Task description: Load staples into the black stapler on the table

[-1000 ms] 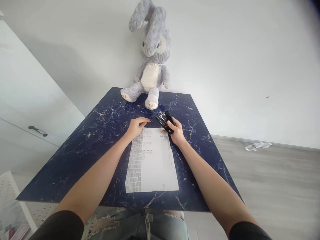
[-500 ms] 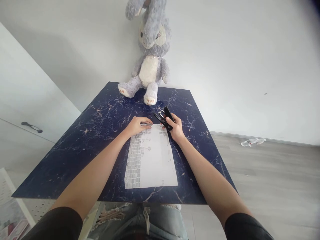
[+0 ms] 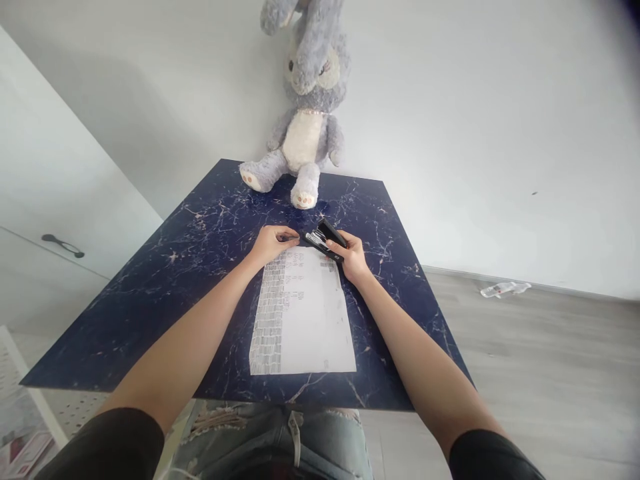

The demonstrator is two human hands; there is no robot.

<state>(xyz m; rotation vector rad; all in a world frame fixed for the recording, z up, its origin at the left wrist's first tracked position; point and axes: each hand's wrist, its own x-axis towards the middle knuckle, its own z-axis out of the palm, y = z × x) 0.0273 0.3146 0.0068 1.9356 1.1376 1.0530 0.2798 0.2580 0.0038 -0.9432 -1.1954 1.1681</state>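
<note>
My right hand (image 3: 354, 257) grips a black stapler (image 3: 331, 232) above the top edge of a printed sheet of paper (image 3: 315, 320). The stapler's upper arm is raised, and silvery metal shows in its channel. Close to its front end, my left hand (image 3: 273, 245) is closed with thumb and fingertips brought together. Whether something small sits in that pinch is too unclear to tell. The sheet lies flat on the dark blue marbled table (image 3: 210, 200), with dense print down its left side.
At the table's back, a grey plush rabbit (image 3: 305, 140) sits against the white wall. A white cabinet with a dark handle (image 3: 63, 245) stands to the left. Crumpled clear plastic (image 3: 505, 289) lies on the floor at right. The table's front edge is close to my legs.
The thin grey strip in my left fingers no longer shows clearly there. My left fingertips have shifted slightly up, and the stapler has turned, its silvery channel now showing more.
</note>
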